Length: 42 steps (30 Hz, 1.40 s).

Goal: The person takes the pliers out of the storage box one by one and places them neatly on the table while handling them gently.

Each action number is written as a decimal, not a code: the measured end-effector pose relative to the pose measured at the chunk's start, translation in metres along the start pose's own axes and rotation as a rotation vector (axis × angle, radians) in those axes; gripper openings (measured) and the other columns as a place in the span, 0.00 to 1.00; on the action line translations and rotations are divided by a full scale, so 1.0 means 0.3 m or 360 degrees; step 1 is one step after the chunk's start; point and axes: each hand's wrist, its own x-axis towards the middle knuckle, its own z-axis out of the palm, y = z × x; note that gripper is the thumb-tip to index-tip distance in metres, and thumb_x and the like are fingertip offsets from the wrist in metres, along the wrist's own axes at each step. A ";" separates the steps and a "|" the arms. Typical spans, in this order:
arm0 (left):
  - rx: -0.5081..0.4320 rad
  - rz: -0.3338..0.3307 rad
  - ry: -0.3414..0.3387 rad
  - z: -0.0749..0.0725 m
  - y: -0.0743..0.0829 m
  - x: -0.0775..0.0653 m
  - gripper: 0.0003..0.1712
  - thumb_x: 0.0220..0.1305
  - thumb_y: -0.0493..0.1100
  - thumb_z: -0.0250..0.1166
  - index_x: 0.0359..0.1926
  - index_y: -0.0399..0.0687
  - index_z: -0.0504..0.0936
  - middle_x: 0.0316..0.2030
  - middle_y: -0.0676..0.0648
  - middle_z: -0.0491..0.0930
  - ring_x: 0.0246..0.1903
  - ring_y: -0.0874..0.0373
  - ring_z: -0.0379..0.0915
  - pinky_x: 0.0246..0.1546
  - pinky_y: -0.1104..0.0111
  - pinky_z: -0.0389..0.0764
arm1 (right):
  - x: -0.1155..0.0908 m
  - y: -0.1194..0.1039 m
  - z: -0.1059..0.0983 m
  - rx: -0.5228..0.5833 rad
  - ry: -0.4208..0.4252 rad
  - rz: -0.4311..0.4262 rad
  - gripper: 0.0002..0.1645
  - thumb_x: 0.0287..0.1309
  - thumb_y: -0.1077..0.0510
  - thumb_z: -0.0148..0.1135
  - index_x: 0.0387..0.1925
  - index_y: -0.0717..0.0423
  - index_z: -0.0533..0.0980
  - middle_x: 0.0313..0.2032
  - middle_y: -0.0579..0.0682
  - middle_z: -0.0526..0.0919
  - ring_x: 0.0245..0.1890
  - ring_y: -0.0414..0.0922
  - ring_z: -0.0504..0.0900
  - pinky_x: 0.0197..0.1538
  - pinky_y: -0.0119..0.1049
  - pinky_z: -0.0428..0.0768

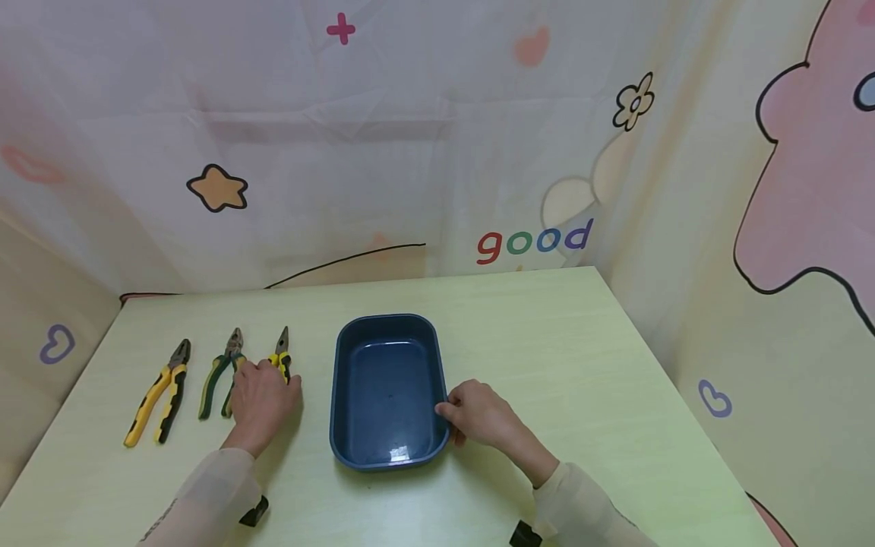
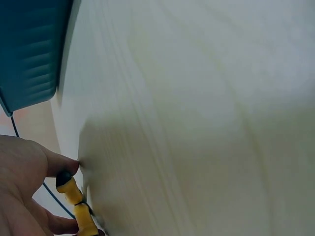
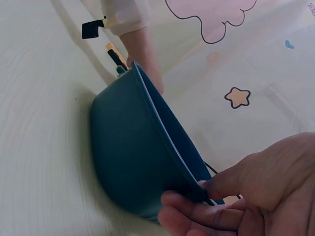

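Note:
My left hand [image 1: 263, 399] reaches down over yellow-and-black needle-nose pliers [image 1: 283, 358] on the table, covering much of their handles. In the left wrist view, a yellow handle with a black end [image 2: 78, 204] sits between thumb and fingers. A blue rectangular plastic basin [image 1: 388, 387] stands in the middle, with nothing in it. My right hand [image 1: 478, 414] pinches its right rim, the thumb on top and the fingers curled beneath, as the right wrist view shows at close range.
Green-handled pliers [image 1: 216, 384] lie just left of my left hand. Farther left are larger yellow-and-black combination pliers [image 1: 168, 391]. The pale wooden table [image 1: 533, 334] ends against a printed curtain [image 1: 383, 167] at the back and right.

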 end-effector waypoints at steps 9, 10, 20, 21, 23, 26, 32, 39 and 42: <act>0.0018 -0.0037 -0.0033 0.003 0.000 0.009 0.34 0.71 0.49 0.63 0.51 0.15 0.69 0.47 0.24 0.65 0.47 0.32 0.64 0.46 0.46 0.74 | -0.002 0.004 0.004 0.0008 -0.0001 0.0005 0.19 0.72 0.57 0.63 0.22 0.57 0.79 0.14 0.47 0.80 0.21 0.45 0.81 0.27 0.35 0.72; 0.0025 -0.0043 -0.0035 0.003 0.000 0.009 0.34 0.71 0.50 0.63 0.52 0.15 0.69 0.47 0.24 0.65 0.48 0.32 0.64 0.47 0.46 0.74 | -0.003 0.004 0.004 0.0010 -0.0003 0.0005 0.19 0.72 0.57 0.63 0.22 0.57 0.79 0.14 0.47 0.80 0.21 0.45 0.81 0.28 0.35 0.72; 0.0026 -0.0045 -0.0050 0.000 0.001 0.004 0.34 0.71 0.50 0.63 0.51 0.15 0.69 0.48 0.23 0.65 0.48 0.32 0.64 0.48 0.45 0.74 | 0.000 0.010 0.007 0.0049 -0.0002 -0.0022 0.20 0.72 0.56 0.63 0.22 0.57 0.79 0.15 0.47 0.81 0.21 0.48 0.83 0.28 0.36 0.74; 0.0025 -0.0044 -0.0050 0.000 0.000 0.005 0.34 0.71 0.50 0.64 0.51 0.15 0.69 0.48 0.23 0.65 0.48 0.32 0.64 0.48 0.45 0.74 | 0.000 0.011 0.007 0.0052 -0.0001 -0.0024 0.19 0.72 0.56 0.63 0.22 0.57 0.79 0.15 0.47 0.81 0.21 0.48 0.83 0.28 0.36 0.73; 0.0025 -0.0042 -0.0047 0.002 -0.002 0.006 0.35 0.71 0.51 0.64 0.50 0.15 0.69 0.48 0.23 0.65 0.49 0.31 0.64 0.49 0.45 0.74 | 0.001 0.012 0.008 0.0060 0.0003 -0.0026 0.19 0.72 0.55 0.63 0.22 0.57 0.79 0.15 0.47 0.81 0.20 0.48 0.83 0.28 0.36 0.73; 0.0013 -0.0041 -0.0048 0.004 -0.006 0.007 0.35 0.71 0.52 0.64 0.50 0.15 0.69 0.48 0.23 0.64 0.50 0.31 0.63 0.49 0.45 0.74 | 0.002 0.015 0.009 0.0069 0.0008 -0.0026 0.19 0.72 0.55 0.63 0.23 0.57 0.79 0.15 0.47 0.81 0.20 0.48 0.83 0.28 0.36 0.73; -0.0008 -0.0052 -0.0045 0.006 -0.009 0.006 0.37 0.70 0.53 0.65 0.50 0.16 0.69 0.49 0.22 0.64 0.50 0.30 0.63 0.47 0.44 0.74 | 0.003 0.019 0.009 0.0081 0.0014 -0.0036 0.18 0.71 0.55 0.63 0.24 0.57 0.80 0.16 0.47 0.81 0.19 0.48 0.83 0.28 0.36 0.73; -0.0015 -0.0071 -0.0046 0.003 -0.011 0.005 0.38 0.70 0.54 0.65 0.52 0.16 0.69 0.50 0.23 0.64 0.50 0.31 0.63 0.46 0.45 0.75 | 0.005 0.024 0.007 0.0078 0.0009 -0.0036 0.18 0.72 0.54 0.62 0.25 0.57 0.80 0.16 0.47 0.81 0.20 0.48 0.83 0.28 0.36 0.73; 0.0001 -0.0057 -0.0054 -0.002 -0.016 0.005 0.37 0.70 0.54 0.64 0.52 0.16 0.69 0.49 0.23 0.65 0.48 0.31 0.64 0.46 0.45 0.74 | 0.009 0.029 0.004 0.0086 0.0003 -0.0033 0.18 0.72 0.54 0.62 0.26 0.57 0.80 0.17 0.47 0.82 0.20 0.49 0.84 0.29 0.36 0.73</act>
